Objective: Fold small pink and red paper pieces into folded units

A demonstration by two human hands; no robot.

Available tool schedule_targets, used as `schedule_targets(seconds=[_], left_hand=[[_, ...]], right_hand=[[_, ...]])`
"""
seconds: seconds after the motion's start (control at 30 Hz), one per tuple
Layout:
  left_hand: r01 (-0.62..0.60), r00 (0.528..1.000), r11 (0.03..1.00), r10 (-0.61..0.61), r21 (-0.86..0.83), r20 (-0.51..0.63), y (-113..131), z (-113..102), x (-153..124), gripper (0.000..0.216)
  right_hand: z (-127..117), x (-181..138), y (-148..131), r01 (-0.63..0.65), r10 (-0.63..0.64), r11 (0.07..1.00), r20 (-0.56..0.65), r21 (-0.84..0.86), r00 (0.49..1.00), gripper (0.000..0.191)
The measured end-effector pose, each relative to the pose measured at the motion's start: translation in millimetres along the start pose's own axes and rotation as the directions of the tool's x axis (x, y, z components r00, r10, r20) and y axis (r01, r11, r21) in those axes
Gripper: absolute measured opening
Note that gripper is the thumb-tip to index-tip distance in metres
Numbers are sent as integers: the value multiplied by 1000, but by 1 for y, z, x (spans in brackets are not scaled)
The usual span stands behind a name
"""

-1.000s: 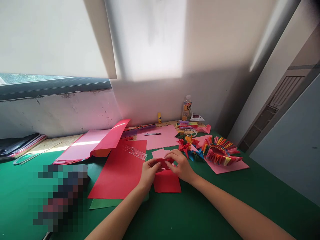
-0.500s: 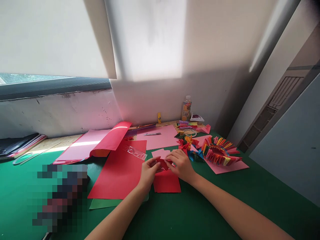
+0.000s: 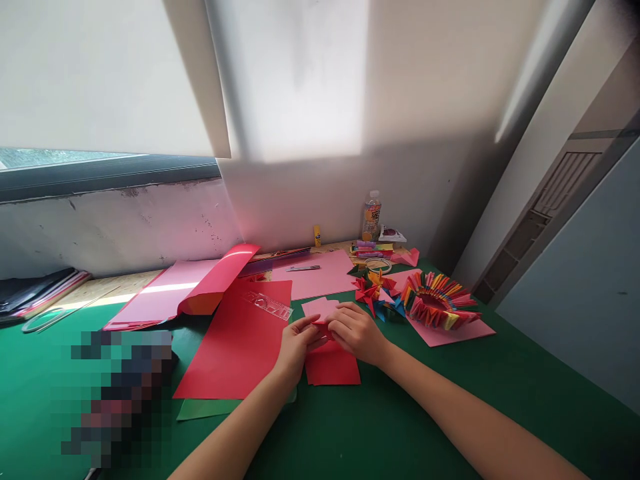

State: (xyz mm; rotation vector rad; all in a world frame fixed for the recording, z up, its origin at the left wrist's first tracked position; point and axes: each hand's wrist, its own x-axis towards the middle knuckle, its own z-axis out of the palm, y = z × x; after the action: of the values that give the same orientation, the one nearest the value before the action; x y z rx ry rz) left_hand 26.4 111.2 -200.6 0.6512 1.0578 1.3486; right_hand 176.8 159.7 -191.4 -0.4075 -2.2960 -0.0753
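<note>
A small folded piece of red paper (image 3: 323, 329) is pinched between my two hands. My left hand (image 3: 296, 339) grips its left side, and my right hand (image 3: 359, 333) is closed around its right side, hiding part of it. Directly beneath, a red paper square (image 3: 334, 365) lies on the green tabletop. Just beyond my fingers are small pink paper pieces (image 3: 319, 307). To the left rests a large red sheet (image 3: 235, 360) with a clear ruler (image 3: 270, 306) on it.
Folded paper stars (image 3: 370, 291) and a ring of folded paper (image 3: 440, 301) sit to the right. A bottle (image 3: 371, 217) and a glue stick (image 3: 317, 236) stand by the wall. Scissors (image 3: 303, 268) lie on pink paper. A pixelated object (image 3: 125, 393) is at left.
My right fingers have curled in closer over the red paper, so less of it shows. The view has shifted slightly; the other things stay in place.
</note>
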Motion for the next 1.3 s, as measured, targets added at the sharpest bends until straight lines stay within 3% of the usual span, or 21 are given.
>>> schedule_targets(seconds=[0.2, 0.8, 1.03, 1.3], left_hand=[[34, 999, 999, -34, -34, -1, 2, 1, 1, 37], [74, 997, 988, -76, -136, -3, -1, -2, 4, 38], [57, 998, 989, -59, -140, -7, 1, 1, 2, 40], [27, 1000, 985, -29, -172, -6, 4, 0, 1, 31]], right_hand=[[2, -3, 2, -14, 13, 999, 22, 38, 1000, 22], [0, -2, 7, 156, -139, 977, 117, -147, 983, 25], [3, -2, 9, 202, -197, 967, 44, -155, 979, 17], [2, -3, 9, 209, -204, 968, 54, -137, 978, 18]])
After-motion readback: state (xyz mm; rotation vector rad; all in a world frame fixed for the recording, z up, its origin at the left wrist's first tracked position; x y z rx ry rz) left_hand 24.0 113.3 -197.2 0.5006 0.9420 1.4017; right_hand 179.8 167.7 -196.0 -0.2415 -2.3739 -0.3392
